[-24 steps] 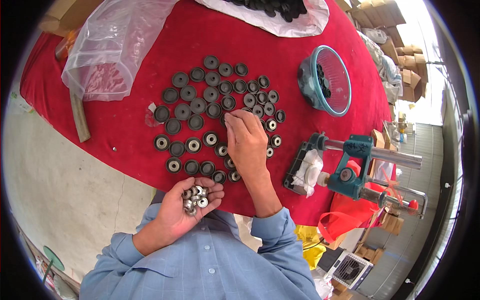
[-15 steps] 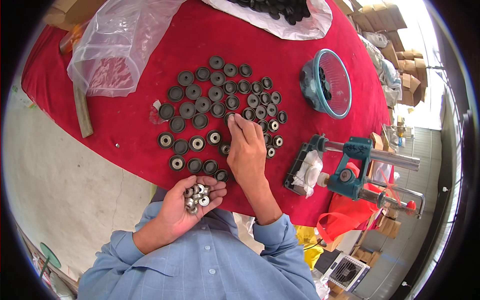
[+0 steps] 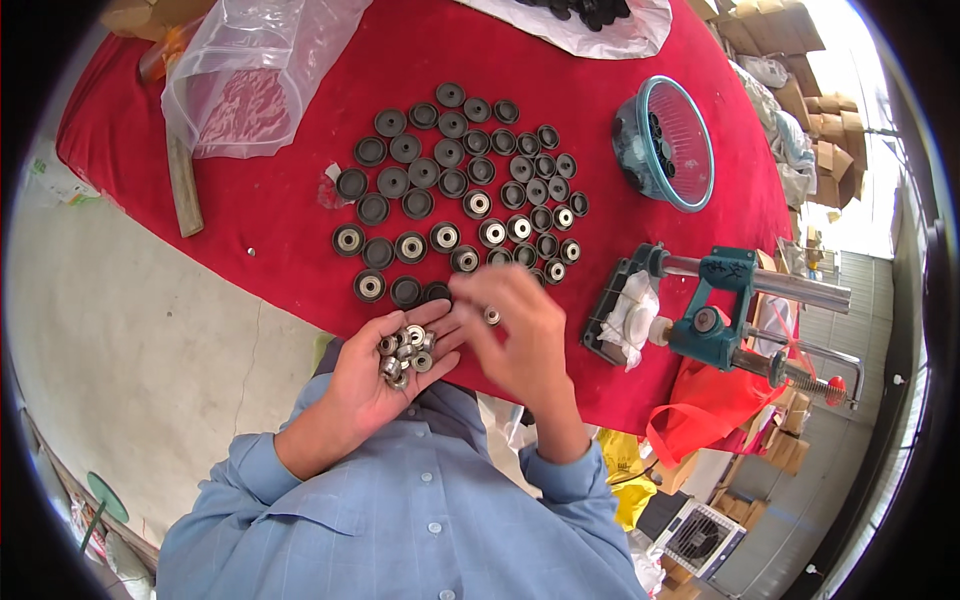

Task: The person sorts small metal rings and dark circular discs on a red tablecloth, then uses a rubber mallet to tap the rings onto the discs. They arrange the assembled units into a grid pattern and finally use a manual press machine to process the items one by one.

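Observation:
My left hand [image 3: 365, 385] is cupped palm up near the table's front edge, holding a small heap of silver ball bearings [image 3: 405, 352]. Right beside its fingertips is my right hand [image 3: 525, 330], smeared by motion, so its grip is unclear. One single bearing [image 3: 491, 316] shows between its thumb and fingers; whether it is held or lies on the cloth I cannot tell. Ahead of both hands, round black caps [image 3: 393, 181] are spread in loose rows. Several caps, such as the bearing-filled cap [image 3: 477, 204], have a bearing in the middle; the others have none showing.
A red cloth [image 3: 300, 270] covers the table. To the right stand a green hand press [image 3: 705, 318] and a blue-rimmed basin [image 3: 672, 200] with black parts inside. A clear plastic bag [image 3: 245, 90] lies far left, near a wooden stick [image 3: 184, 195]. A white sack [image 3: 640, 35] of black pieces lies at the back.
My right hand has drawn back from a middle cap toward my left hand. That cap now shows a bearing in it. The whole view has shifted slightly.

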Tool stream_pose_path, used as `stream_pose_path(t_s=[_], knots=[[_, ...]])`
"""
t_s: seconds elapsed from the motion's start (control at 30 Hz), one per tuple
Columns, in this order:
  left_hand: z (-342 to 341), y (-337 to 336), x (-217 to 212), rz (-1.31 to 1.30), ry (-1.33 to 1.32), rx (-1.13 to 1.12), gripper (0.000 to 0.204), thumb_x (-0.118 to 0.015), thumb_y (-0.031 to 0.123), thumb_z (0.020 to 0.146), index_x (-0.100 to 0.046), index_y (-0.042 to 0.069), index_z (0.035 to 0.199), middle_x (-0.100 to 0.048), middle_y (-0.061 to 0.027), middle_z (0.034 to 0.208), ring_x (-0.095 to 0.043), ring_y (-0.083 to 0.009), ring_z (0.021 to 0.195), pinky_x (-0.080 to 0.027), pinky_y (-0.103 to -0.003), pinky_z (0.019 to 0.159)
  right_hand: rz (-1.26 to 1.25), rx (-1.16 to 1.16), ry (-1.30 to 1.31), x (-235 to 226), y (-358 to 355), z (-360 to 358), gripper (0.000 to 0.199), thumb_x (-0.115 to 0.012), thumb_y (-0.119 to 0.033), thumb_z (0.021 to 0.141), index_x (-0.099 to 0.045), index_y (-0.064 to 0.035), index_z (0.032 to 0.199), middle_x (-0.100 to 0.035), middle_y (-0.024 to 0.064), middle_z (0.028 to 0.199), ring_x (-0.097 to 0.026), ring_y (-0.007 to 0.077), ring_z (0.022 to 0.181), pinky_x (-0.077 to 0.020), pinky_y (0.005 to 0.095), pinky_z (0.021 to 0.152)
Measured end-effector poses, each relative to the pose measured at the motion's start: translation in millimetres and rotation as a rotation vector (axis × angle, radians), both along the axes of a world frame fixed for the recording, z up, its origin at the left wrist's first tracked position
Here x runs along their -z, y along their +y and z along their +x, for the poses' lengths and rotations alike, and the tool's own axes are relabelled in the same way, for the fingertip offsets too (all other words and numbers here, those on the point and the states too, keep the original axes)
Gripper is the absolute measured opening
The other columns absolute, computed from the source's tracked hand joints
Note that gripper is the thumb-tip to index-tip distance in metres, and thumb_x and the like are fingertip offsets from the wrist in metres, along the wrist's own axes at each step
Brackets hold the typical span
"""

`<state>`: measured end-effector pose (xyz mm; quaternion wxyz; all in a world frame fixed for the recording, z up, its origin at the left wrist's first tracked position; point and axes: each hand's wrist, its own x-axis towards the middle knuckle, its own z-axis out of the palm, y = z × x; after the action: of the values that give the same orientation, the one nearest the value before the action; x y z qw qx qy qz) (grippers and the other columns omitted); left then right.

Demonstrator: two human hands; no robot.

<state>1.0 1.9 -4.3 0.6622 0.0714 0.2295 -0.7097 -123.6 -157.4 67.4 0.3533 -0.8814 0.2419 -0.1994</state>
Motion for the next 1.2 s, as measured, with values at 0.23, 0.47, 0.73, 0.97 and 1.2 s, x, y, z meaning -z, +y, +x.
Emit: stream_pose_path(t_s=[0.23,0.47,0.73,0.97,1.2], knots=[[-2,-6,-14,0.097,-0.096,-0.011,0.053,-0.04,0.027,0.113,-0.054,-0.006,0.151,-0.062,-0.0245,0.152,-0.06,-0.0361,0.143,-0.051,-0.052,0.12,-0.118,-0.089,0.147,6,51,-18,0.038,-0.088,-0.013,0.082,-0.077,-0.0102,0.119,-0.071,0.0051,0.103,-0.07,0.0257,0.087,-0.0539,0.0405,0.074],[-3,-4,-8,0.072,-0.086,-0.012,0.048,-0.042,0.027,0.114,-0.06,-0.007,0.142,-0.064,-0.0229,0.15,-0.062,-0.0334,0.139,-0.05,-0.049,0.121,-0.065,-0.079,0.086,9,52,-14,0.034,-0.087,-0.007,0.078,-0.078,-0.0101,0.11,-0.072,0.0059,0.101,-0.072,0.0255,0.087,-0.0578,0.0387,0.075],[-2,1,-8,0.083,-0.098,0.063,0.044,-0.046,0.029,0.114,-0.065,-0.006,0.133,-0.067,-0.0237,0.145,-0.063,-0.0356,0.138,-0.048,-0.048,0.123,-0.266,0.048,-0.17,12,-19,55,0.021,-0.084,-0.002,0.086,-0.076,-0.0058,0.104,-0.074,0.0079,0.097,-0.072,0.0265,0.077,-0.0577,0.0373,0.066],[-1,2,-6,0.107,-0.071,0.066,0.047,-0.047,0.028,0.113,-0.066,-0.01,0.132,-0.066,-0.031,0.144,-0.064,-0.0414,0.137,-0.054,-0.05,0.118,-0.461,-0.03,-0.18,57,-42,109,0.021,-0.082,-0.003,0.087,-0.075,-0.0025,0.107,-0.071,0.0086,0.108,-0.072,0.0273,0.087,-0.0592,0.0389,0.074],[1,2,-6,0.097,-0.09,0.108,0.048,-0.044,0.028,0.115,-0.065,-0.01,0.135,-0.066,-0.0288,0.145,-0.063,-0.039,0.14,-0.051,-0.049,0.12,-0.528,-0.093,-0.111,65,-41,112,0.028,-0.081,0.001,0.084,-0.077,-0.0012,0.112,-0.072,0.0093,0.112,-0.07,0.0293,0.096,-0.0588,0.0417,0.082]])
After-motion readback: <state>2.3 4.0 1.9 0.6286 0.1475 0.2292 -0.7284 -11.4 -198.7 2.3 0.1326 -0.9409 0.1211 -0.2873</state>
